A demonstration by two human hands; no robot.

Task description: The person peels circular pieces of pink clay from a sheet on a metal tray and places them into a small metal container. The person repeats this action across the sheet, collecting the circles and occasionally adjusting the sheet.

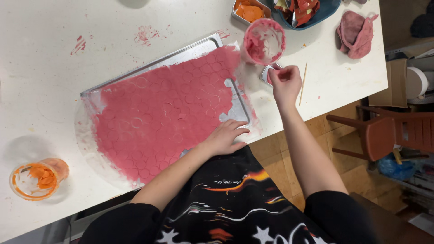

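Pink sheet [158, 117] — long axis diagonal; left hand [224, 137] flat on it.

To my right, past the edge of the table [40, 27], a brown cardboard box [397, 83] stands on its side, plain and flat-faced, with a white roll-shaped pack [417, 82] lying just beside it. Lower down, behind the red-brown chair [398, 133], I see something blue and crumpled, perhaps a bag [394, 168], though I cannot tell for sure. At the bottom right corner a pale flat sheet or packet [422, 222] lies on the floor. I see no labels I can make out, no signs and no screens.
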